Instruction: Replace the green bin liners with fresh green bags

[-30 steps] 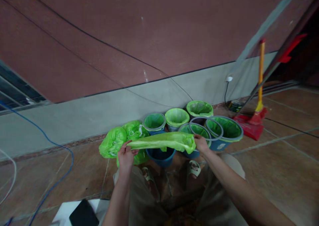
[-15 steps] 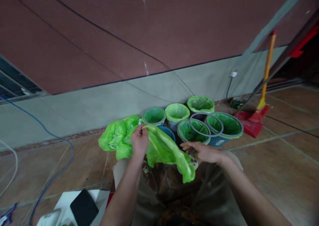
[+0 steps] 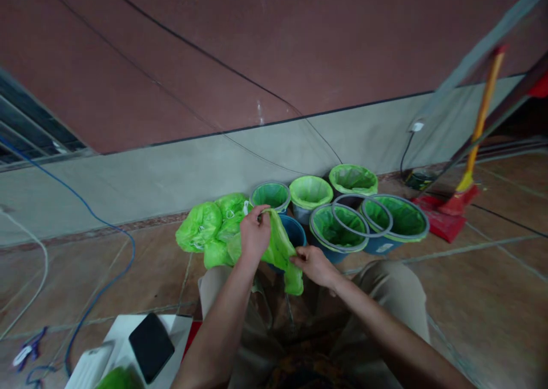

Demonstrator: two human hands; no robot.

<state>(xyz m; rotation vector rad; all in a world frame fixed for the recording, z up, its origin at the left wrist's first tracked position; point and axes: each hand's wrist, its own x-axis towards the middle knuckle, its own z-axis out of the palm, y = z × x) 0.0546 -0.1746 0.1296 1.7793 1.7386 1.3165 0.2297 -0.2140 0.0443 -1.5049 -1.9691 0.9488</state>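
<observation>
My left hand [image 3: 256, 233] is closed on the gathered top of a thin green plastic bag [image 3: 280, 246], which hangs down between my knees. At the bag's right side my right hand [image 3: 314, 265] pinches its edge between thumb and fingers. Just behind the bag stands a blue bucket [image 3: 293, 230], partly hidden by it, with no liner visible at its rim. Several bins lined with green bags surround it, among them a pale one [image 3: 310, 192] and a grey-rimmed one [image 3: 334, 229]. Two loose grey rings [image 3: 370, 232] lie across the bins on the right.
Bunched green bags [image 3: 201, 226] sit on the floor at left. A red dustpan [image 3: 440, 220] and a yellow-handled broom [image 3: 483, 120] lean at right. Lower left, a white box [image 3: 122, 343] carries a black phone [image 3: 151, 346]. A blue cable [image 3: 132, 252] crosses the tiles.
My right hand has moved left and now pinches the bag, which was hanging loose beside it. The bag is drawn narrower. My left hand keeps its hold, and the view has shifted slightly.
</observation>
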